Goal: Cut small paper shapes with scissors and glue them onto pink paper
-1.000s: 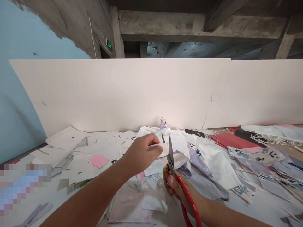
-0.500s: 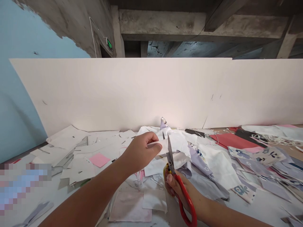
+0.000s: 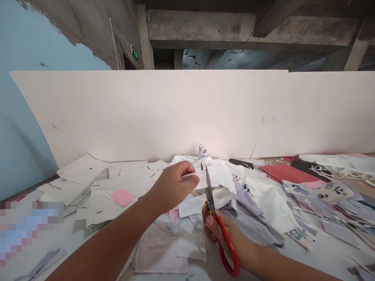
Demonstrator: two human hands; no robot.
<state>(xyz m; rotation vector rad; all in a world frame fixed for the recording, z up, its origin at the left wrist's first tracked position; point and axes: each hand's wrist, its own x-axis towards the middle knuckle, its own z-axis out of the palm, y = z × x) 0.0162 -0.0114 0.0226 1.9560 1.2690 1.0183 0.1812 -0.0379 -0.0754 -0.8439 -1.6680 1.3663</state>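
My left hand (image 3: 178, 185) pinches a small white piece of fabric (image 3: 200, 180) between thumb and fingers, near the middle of the view. Just to its right, my right hand (image 3: 218, 230) is wrapped round the red handles of a pair of scissors (image 3: 228, 249). The blades point up and stand slightly apart, at the right edge of the white piece. Behind and below the hands lies a heap of white fabric scraps (image 3: 219, 171). Part of the right hand's fingers is hidden behind the handles.
White sheets (image 3: 84, 171) with a pink square (image 3: 123, 197) spread over the left. Pale pink squares (image 3: 161, 253) lie in front. Floral and lilac scraps (image 3: 331, 193), red pieces (image 3: 293, 175) and white string (image 3: 342, 171) cover the right. A white panel (image 3: 175, 113) stands behind.
The scissors' blades and lower handle have shifted slightly left, and the blades look a little closer together. The left hand keeps its pinch on the white piece, almost in place.
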